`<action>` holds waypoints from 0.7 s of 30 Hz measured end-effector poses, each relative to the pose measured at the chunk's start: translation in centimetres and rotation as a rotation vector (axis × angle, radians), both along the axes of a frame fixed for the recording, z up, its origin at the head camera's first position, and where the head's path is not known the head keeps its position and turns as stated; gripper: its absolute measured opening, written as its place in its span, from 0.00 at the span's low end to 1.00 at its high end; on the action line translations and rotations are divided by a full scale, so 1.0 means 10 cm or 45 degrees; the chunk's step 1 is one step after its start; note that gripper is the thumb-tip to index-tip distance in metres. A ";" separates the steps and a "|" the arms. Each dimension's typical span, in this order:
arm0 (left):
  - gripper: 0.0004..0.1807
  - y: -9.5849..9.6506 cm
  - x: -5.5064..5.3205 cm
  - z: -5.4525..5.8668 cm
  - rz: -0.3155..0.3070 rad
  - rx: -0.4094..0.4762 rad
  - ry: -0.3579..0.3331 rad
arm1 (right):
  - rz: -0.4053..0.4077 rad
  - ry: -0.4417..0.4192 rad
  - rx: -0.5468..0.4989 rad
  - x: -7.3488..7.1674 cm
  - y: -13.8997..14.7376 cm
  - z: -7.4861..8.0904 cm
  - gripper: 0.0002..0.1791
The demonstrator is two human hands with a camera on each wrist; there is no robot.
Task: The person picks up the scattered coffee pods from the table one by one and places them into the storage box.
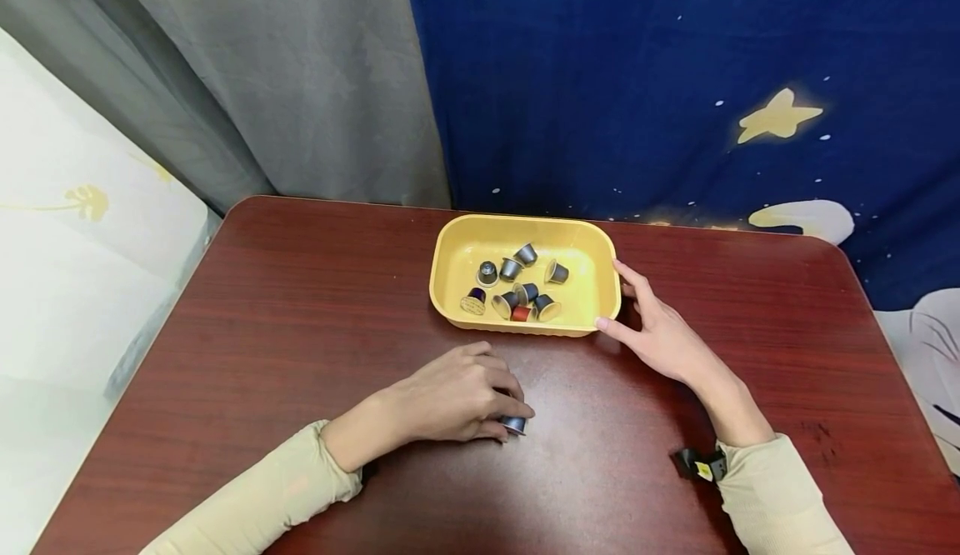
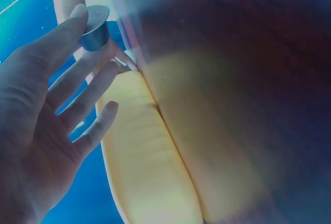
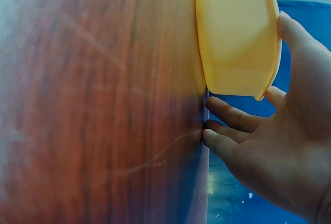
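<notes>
My left hand (image 1: 465,397) pinches a dark coffee capsule (image 1: 513,425) just over the table, in front of a yellow plastic bin (image 1: 517,331). In the left wrist view, the capsule (image 2: 96,39) sits between thumb and fingers, its flat lid toward the thumb. At the bin's near right corner is my right hand (image 1: 663,342). Its thumb touches the rim, and the index finger lies along the end wall. The right wrist view shows the other fingers (image 3: 227,144) spread, fairly straight, by the tabletop. Several coffee capsules (image 1: 557,272), mostly dark, lie inside the bin.
A reddish-brown wooden table (image 1: 322,288) with rounded corners bears everything. Behind it hang a grey curtain (image 1: 315,80) and a blue star-patterned curtain (image 1: 600,80). A small black device (image 1: 701,464) is strapped at the right wrist.
</notes>
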State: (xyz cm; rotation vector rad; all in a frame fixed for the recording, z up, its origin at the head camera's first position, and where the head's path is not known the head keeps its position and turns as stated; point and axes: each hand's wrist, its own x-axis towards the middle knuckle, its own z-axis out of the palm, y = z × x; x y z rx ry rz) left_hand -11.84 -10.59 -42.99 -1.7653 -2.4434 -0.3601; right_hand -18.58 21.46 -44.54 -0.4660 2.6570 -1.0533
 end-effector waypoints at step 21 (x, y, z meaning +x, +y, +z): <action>0.19 -0.10 -0.20 0.14 0.060 0.222 0.144 | -0.011 -0.047 0.033 -0.01 -0.01 -0.01 0.51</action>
